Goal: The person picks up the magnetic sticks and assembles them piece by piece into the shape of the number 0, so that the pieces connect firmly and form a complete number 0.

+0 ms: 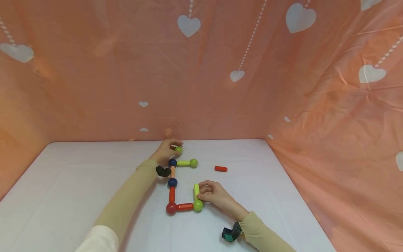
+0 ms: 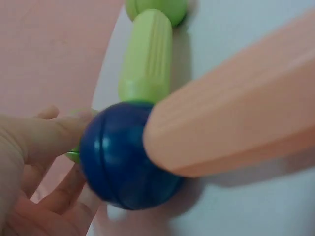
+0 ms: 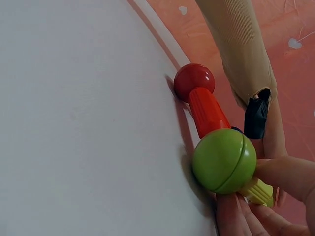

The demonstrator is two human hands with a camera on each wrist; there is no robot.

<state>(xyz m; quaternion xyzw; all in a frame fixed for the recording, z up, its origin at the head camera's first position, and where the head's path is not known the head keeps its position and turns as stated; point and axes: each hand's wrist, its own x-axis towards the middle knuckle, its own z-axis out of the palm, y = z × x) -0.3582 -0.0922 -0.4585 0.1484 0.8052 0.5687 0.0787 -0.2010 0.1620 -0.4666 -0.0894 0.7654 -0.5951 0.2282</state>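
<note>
At the far end of a magnetic-looking ball-and-rod chain, my left hand [image 1: 165, 150] pinches a green ball [image 1: 178, 150]. Most of that ball hides behind a blue ball [image 2: 129, 155] in the left wrist view. My right hand [image 1: 216, 196] pinches a yellow-green rod [image 1: 196, 191] between thumb and fingers, and its near end meets another green ball [image 1: 198, 205]. From there a red rod [image 1: 184, 207] leads to a red ball [image 1: 171, 208]. A second red rod [image 1: 171, 194], a second blue ball [image 1: 172, 182] and a peach rod [image 2: 231, 103] continue away to the far blue ball.
Off that far blue ball, a lime rod [image 1: 183, 163] points right and ends in a green ball [image 1: 193, 163]. A loose red rod [image 1: 221, 169] lies on the white table [image 1: 252, 189] to the right. An orange curtain [image 1: 214, 105] with hearts hangs behind the table.
</note>
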